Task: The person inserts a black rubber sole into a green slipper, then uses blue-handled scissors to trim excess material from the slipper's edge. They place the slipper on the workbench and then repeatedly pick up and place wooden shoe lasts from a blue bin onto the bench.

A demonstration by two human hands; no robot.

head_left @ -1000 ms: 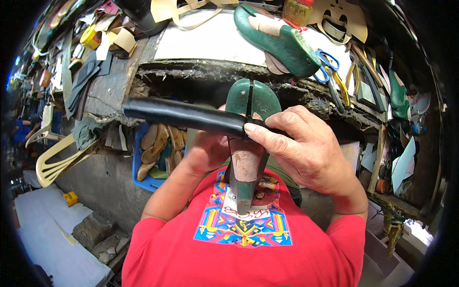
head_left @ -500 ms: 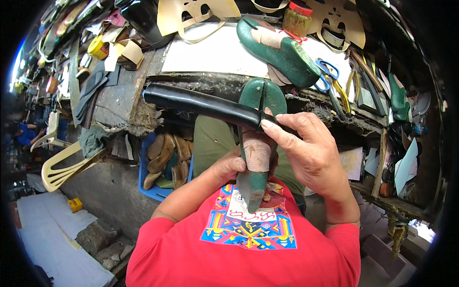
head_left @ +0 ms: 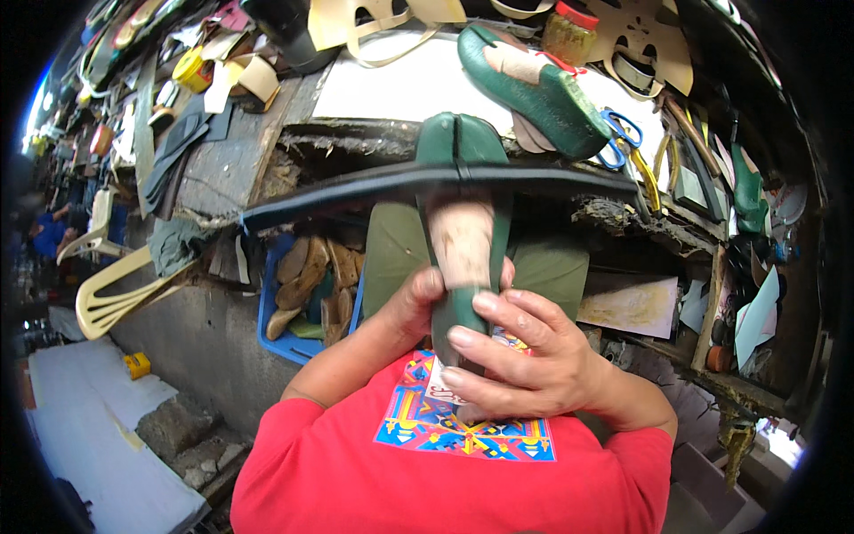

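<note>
A green shoe last (head_left: 479, 141) points away from me above my lap, with its split end toward the bench. A tan patch (head_left: 460, 238) covers its middle. Across the last, below the split end, lies a long black leather-like strip (head_left: 329, 196) reaching out to both sides; motion blurs it slightly. My left hand (head_left: 411, 301) grips the last from the left, its thumb on the side and the other fingers mostly hidden underneath. Around the near end of the last, my right hand (head_left: 534, 356) closes with its fingers laid over it. Neither hand touches the strip.
Beyond the last, a cluttered bench holds another green shoe last (head_left: 534, 89), blue-handled scissors (head_left: 623, 133), a red-lidded jar (head_left: 569, 34) and cut leather pieces. A blue crate (head_left: 276, 334) of brown lasts stands below the bench. A cream plastic chair (head_left: 111, 285) is at left.
My right hand has let go of the strip and moved down to the near end of the last. The strip now stretches farther right and looks flatter; the last tilts less.
</note>
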